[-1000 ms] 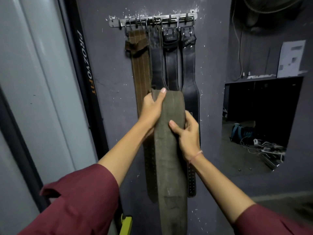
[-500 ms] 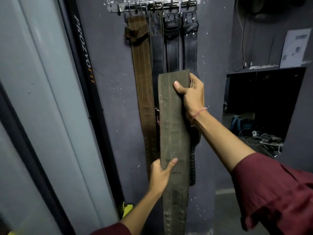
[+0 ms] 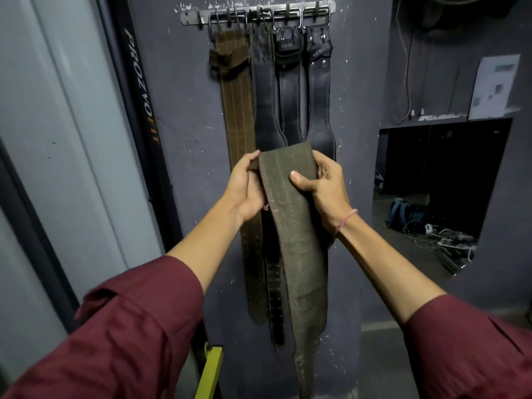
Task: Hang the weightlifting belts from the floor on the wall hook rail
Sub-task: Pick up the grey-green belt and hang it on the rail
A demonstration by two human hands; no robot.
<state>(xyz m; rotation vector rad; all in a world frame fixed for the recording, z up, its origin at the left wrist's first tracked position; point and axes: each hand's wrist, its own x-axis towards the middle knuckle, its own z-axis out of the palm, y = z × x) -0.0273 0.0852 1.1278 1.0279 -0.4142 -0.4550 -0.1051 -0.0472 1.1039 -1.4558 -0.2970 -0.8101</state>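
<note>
A long olive-green weightlifting belt (image 3: 299, 254) hangs down in front of the wall, held at its top end. My left hand (image 3: 244, 188) grips its left edge and my right hand (image 3: 325, 191) grips its right edge, thumb on the front. Its buckle end is not visible. High on the grey wall is a metal hook rail (image 3: 256, 14). From the rail hang a brown belt (image 3: 236, 116) and three black belts (image 3: 267, 105), side by side, directly behind the belt I hold.
A black post lettered PROZVOFIT (image 3: 141, 87) stands left of the wall, beside a pale panel (image 3: 57, 139). A yellow bar (image 3: 210, 370) pokes up at the bottom. Right is a dark opening (image 3: 443, 168) with a blue bag (image 3: 398, 211) and cables on the floor.
My left hand went from low on the olive belt up to its top end beside my right hand. The belt's top dropped lower, further below the rail.
</note>
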